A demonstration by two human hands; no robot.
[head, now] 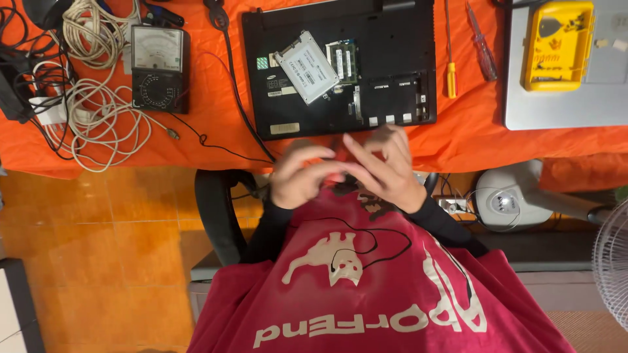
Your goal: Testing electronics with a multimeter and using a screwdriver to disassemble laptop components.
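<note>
Both hands met at the near table edge: my left hand [297, 178] and right hand [383, 167] pinched one small dark part [340, 188], too blurred to identify. Beyond lay wrinkled orange cloth [216, 131], then a matte black opened laptop [340, 65], its flat rectangular silver drive [306, 67] tilted loose, far of my fingers.

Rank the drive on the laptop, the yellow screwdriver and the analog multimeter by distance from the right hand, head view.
From the right hand:
1. Silver drive, on the open laptop, just beyond.
2. Yellow screwdriver, beyond, to the right.
3. Analog multimeter, far left.
</note>
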